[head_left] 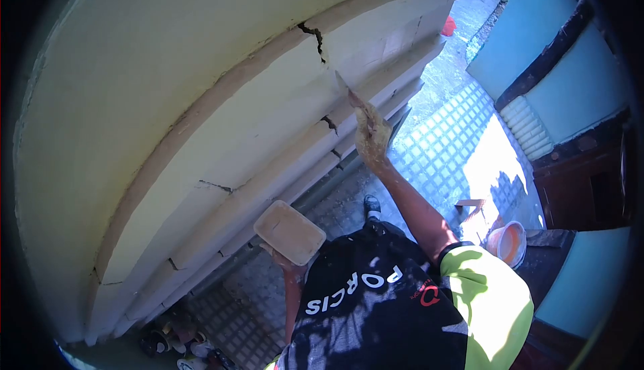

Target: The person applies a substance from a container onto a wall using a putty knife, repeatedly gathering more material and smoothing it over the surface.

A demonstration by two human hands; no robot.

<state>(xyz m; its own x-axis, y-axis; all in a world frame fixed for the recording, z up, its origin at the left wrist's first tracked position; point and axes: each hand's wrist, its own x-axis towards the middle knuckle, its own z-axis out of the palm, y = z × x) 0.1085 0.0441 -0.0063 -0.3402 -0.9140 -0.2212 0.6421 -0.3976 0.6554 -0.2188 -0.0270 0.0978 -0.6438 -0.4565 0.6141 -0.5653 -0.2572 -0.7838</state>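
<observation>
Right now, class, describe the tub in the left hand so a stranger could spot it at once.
Start with the pale moulding that steps across the picture, and look below its middle to the left hand, beside the dark shirt. That hand holds the tub, open side toward the camera. Unlike the round bucket at right, it is rectangular with rounded corners.

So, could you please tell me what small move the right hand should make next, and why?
Probably ease the thin blade in the right hand up to the upper crack: its tip sits just below the crack's lower end, the crack still looks dark and open, and the left hand supports the tub.
</observation>
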